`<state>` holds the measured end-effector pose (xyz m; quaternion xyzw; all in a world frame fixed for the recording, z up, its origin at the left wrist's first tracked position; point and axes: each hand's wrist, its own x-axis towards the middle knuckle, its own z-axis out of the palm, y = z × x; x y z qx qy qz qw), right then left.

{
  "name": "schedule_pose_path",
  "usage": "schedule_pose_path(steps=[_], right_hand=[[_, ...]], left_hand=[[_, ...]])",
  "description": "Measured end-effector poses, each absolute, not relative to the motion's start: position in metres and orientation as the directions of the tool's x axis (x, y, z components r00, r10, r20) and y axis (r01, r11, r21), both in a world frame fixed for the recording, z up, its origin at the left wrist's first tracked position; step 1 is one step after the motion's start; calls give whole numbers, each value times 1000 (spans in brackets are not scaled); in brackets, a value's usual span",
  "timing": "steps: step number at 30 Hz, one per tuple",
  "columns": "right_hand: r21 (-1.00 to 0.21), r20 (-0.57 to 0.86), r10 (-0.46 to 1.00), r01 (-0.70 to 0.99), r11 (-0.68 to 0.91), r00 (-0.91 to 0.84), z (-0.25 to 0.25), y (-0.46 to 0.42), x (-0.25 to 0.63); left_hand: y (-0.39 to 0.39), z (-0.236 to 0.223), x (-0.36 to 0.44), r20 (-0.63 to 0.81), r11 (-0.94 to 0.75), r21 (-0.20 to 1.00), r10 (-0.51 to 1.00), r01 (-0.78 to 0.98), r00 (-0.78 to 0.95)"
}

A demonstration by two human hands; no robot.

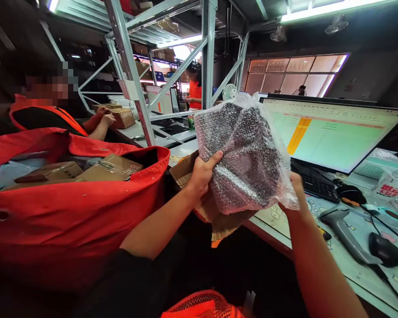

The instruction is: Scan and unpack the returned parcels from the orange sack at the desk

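Observation:
A flat dark item in a bubble-wrap package [242,154] is held up before me, tilted, at the middle of the head view. My left hand [204,174] grips its left edge, thumb across the front face. At the lower right corner, my right hand [295,194] has its fingers closed on the wrap, partly hidden behind it. What the wrap contains cannot be made out beyond its dark colour. Below and behind the package, torn brown cardboard [225,221] shows, its far part covered by the package.
On the left stands a large red bag [76,221] with cardboard boxes inside. The desk [345,238] at right carries a monitor [331,132], a keyboard [315,181], a barcode scanner [348,234] and a mouse [385,249]. Beyond the bag, a co-worker handles a small box [123,118].

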<state>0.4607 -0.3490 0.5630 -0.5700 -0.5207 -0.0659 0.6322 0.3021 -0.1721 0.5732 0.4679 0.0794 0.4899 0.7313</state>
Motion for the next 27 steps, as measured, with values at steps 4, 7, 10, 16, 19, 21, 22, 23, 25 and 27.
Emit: schedule_pose_path(steps=[4,7,10,16,19,21,22,23,25,27], right_hand=[[-751,656,379,510,420,653,566,-362,480],[-780,623,465,549,301,630,565,-362,482],[-809,572,507,545,220,644,558,-354,488],[-945,256,550,87,315,795,530,-340,516],[-949,223,616,23,315,756,526,-340,517],[-942,231,587,29,333,776,526,-340,513],[-939,232,560,33,343,795,527,-339,511],[-936,230,534,35,351,813,528,-339,509],[-931,220,509,23,365,832,529,-339,506],[-927,210,528,-4,376,823,529,-339,506]], left_hand=[[-170,570,307,403,-31,788,781,-615,477],[-179,566,310,478,-166,813,737,-558,478],[-190,563,311,533,-263,823,666,-503,523],[-217,575,297,614,-265,782,170,-564,771],[-230,583,295,611,-355,767,145,-535,778],[-234,585,299,615,-389,764,198,-515,764],[-235,586,301,618,-395,764,223,-510,754],[-235,586,304,619,-402,765,244,-503,747],[-235,585,307,621,-421,764,272,-489,735],[-235,584,308,626,-441,757,277,-482,729]])
